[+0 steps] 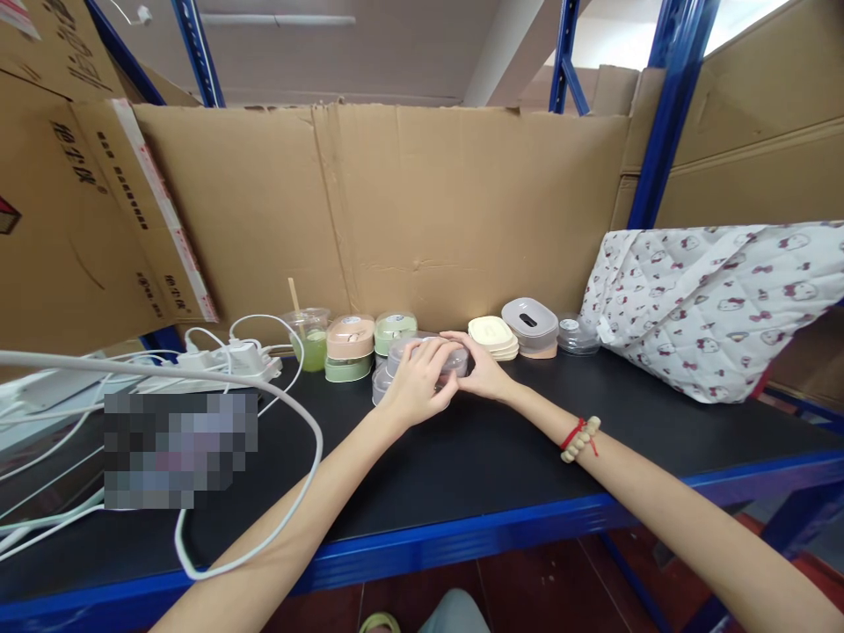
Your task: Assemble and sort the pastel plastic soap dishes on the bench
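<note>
My left hand (418, 387) and my right hand (486, 371) close round the sides of a greyish oval container with a clear lid (401, 350). It sits on or just above another clear-lidded container (381, 385); my hands hide whether they touch. Directly behind, a green container with a clear lid (396, 332) stands on something mostly hidden. To its left, a pink container (349, 338) is stacked on a green container (348, 367). Right of my hands lie a stack of cream lids (493, 336), a grey lid with a dark slot (529, 318) on stacked pieces, and clear lids (578, 334).
A cup of green drink with a straw (315, 347) stands at the back left. White cables and a power strip (217, 374) crowd the left, one cable looping over my left forearm. A quilted bag (718, 308) leans at the right. Cardboard (475, 211) walls the black shelf (501, 457).
</note>
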The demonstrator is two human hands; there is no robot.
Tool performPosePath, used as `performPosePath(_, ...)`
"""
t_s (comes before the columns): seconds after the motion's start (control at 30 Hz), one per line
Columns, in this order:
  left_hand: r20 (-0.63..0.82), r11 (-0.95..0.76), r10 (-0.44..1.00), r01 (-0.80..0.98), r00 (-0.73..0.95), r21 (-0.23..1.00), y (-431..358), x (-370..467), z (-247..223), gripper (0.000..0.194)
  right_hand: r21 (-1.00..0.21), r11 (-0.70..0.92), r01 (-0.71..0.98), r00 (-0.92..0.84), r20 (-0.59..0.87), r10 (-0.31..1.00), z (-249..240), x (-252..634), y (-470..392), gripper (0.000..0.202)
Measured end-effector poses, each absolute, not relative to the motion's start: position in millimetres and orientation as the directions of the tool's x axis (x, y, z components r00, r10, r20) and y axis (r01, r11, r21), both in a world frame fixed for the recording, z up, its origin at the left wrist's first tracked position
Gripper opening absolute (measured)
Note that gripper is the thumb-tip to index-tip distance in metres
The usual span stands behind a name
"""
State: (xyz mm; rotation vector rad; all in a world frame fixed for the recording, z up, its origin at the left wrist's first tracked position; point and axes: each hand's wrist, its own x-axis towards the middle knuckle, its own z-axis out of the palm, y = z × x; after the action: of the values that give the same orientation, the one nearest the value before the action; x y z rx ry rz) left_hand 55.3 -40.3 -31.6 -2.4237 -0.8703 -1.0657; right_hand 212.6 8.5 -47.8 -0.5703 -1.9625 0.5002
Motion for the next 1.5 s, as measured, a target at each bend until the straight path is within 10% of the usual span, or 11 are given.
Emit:
performPosePath(0.43, 0.813, -0.747, 0.223, 0.63, 0.538, -0.212, -36, 54, -37, 0.03, -0.799, 0.601, 0.012, -0.211, 0.586, 0.783, -46, 204, 8, 0.055)
performPosePath(0.67, 0.843, -0.622, 0.378, 0.78, 0.382, -0.075, -31, 53, -44, 0.047, -0.942, 0.336, -0.018, -0.007, 0.337, 0.942, -41, 206, 6, 0.05)
performPosePath(1.1, 0.7, -0.505, 0.655, 0.854, 0.285, 0.124, -29, 59, -51, 0.066, -0.947, 0.32, 0.003, 0.162, 0.316, 0.935, -39, 206, 5, 0.049)
performPosePath(1.5, 0.655, -0.191, 0.746, 0.981, 0.122, 0.035, -42, 63, -45, 0.034, -0.927, 0.375, 0.018, 0.187, 0.372, 0.909, -40, 207, 7, 0.055)
